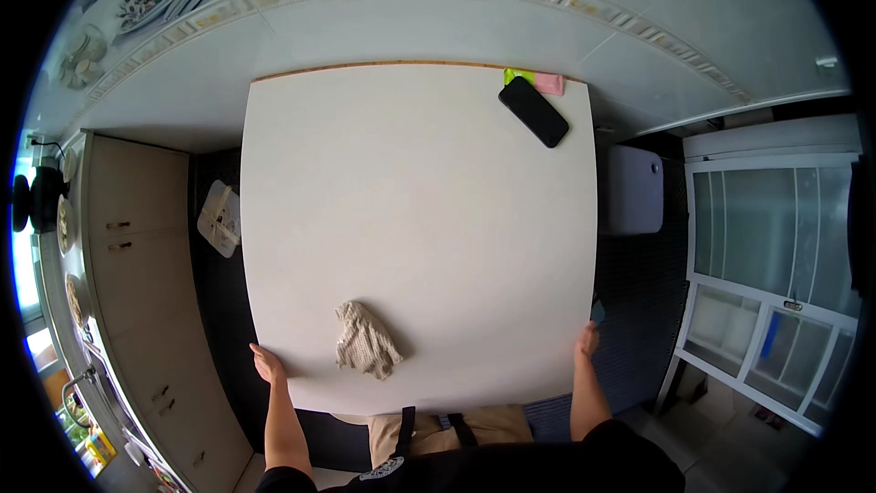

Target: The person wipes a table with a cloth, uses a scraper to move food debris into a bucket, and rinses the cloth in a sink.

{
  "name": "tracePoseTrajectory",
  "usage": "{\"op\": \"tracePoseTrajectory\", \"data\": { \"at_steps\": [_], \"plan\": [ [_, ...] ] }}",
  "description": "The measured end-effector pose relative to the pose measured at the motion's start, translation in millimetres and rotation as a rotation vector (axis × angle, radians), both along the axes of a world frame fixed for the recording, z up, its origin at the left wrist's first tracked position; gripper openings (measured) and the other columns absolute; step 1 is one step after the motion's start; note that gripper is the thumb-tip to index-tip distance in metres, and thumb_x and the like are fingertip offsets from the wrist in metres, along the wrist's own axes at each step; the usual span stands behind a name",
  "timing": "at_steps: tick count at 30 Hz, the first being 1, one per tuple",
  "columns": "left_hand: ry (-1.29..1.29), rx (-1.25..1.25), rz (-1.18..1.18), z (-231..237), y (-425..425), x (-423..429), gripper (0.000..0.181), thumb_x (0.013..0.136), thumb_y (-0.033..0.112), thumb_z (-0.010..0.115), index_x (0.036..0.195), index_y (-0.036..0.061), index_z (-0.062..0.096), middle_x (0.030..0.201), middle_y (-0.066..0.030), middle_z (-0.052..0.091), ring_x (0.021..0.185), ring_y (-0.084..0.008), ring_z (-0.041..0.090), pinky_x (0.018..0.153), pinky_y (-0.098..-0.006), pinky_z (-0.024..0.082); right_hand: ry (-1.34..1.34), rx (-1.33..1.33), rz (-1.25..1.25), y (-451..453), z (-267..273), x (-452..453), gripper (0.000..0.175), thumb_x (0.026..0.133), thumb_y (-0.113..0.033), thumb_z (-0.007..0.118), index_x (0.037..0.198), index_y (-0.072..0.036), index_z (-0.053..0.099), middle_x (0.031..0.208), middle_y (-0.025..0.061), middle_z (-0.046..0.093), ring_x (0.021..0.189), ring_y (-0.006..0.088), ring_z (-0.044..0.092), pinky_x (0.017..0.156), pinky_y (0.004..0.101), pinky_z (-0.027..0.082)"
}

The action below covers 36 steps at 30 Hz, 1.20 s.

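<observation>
A white tabletop [417, 205] lies before me. My left hand [267, 362] rests at its left edge near the front corner, fingers partly spread. At the right edge, my right hand [586, 341] touches the table's side; its fingers are partly hidden, so whether they grip the edge is unclear. A crumpled beige cloth [366, 342] lies near the front edge, closer to my left hand. At the far right corner, a black smartphone [534, 112] partly covers a green and pink packet [547, 83].
A tiled wall [424, 27] stands behind the table. Cabinets [137, 274] run along the left, past a white lidded container [220, 219]. To the right are a pale plastic stool or bin [633, 190] and a glazed sliding door [746, 226].
</observation>
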<state>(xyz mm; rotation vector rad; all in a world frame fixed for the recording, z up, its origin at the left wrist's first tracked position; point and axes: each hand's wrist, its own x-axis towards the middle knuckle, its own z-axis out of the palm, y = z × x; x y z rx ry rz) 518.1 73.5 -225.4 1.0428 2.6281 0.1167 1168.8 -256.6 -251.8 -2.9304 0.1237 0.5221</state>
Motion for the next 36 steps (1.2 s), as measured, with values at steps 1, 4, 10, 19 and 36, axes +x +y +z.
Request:
{"op": "tracePoseTrajectory", "data": {
  "at_steps": [1, 4, 10, 19, 36],
  "plan": [
    [0.008, 0.010, 0.009, -0.3, 0.5, 6.2, 0.072, 0.089, 0.052, 0.018, 0.096, -0.0075, 0.059, 0.094, -0.0239, 0.060, 0.091, -0.0399, 0.054, 0.082, -0.0426, 0.041, -0.001, -0.008, 0.001, -3.3, 2.6, 1.8, 0.054, 0.090, -0.036, 0.027, 0.092, 0.007, 0.059, 0.097, 0.0279, 0.057, 0.095, 0.0425, 0.052, 0.083, 0.0451, 0.040],
    [0.017, 0.036, 0.023, -5.3, 4.0, 6.0, 0.074, 0.088, 0.055, 0.018, 0.097, -0.0068, 0.059, 0.094, -0.0240, 0.060, 0.091, -0.0406, 0.054, 0.081, -0.0436, 0.041, -0.022, 0.022, 0.064, -4.7, 7.9, 5.2, 0.059, 0.090, -0.042, 0.026, 0.092, 0.007, 0.059, 0.097, 0.0280, 0.057, 0.094, 0.0435, 0.052, 0.083, 0.0450, 0.040],
    [-0.317, 0.321, -0.095, -6.3, 42.8, -14.7, 0.063, 0.089, 0.051, 0.032, 0.104, -0.0048, 0.057, 0.088, -0.0177, 0.062, 0.082, -0.0252, 0.059, 0.075, -0.0330, 0.044, 0.026, 0.253, 0.125, 83.0, 47.7, 31.2, 0.070, 0.087, -0.057, 0.026, 0.094, 0.004, 0.059, 0.095, 0.0247, 0.059, 0.091, 0.0417, 0.053, 0.080, 0.0429, 0.041],
    [-0.141, 0.363, -0.465, -4.4, 137.6, 75.3, 0.043, 0.092, 0.035, 0.032, 0.101, -0.0018, 0.054, 0.092, -0.0190, 0.058, 0.084, -0.0361, 0.054, 0.072, -0.0407, 0.043, -0.078, 0.211, 0.251, 227.2, 40.7, 101.7, 0.070, 0.085, -0.061, 0.027, 0.105, 0.000, 0.056, 0.108, 0.0191, 0.057, 0.102, 0.0360, 0.051, 0.087, 0.0404, 0.040],
    [0.024, 0.325, -0.405, 33.5, 127.3, 101.8, 0.035, 0.093, 0.030, 0.033, 0.100, 0.0015, 0.052, 0.088, -0.0159, 0.058, 0.080, -0.0343, 0.054, 0.068, -0.0421, 0.043, -0.178, -0.168, 0.039, 254.2, 33.8, 84.3, 0.078, 0.082, -0.063, 0.025, 0.107, 0.004, 0.055, 0.111, 0.0238, 0.054, 0.108, 0.0367, 0.048, 0.091, 0.0421, 0.037]
  ]
}}
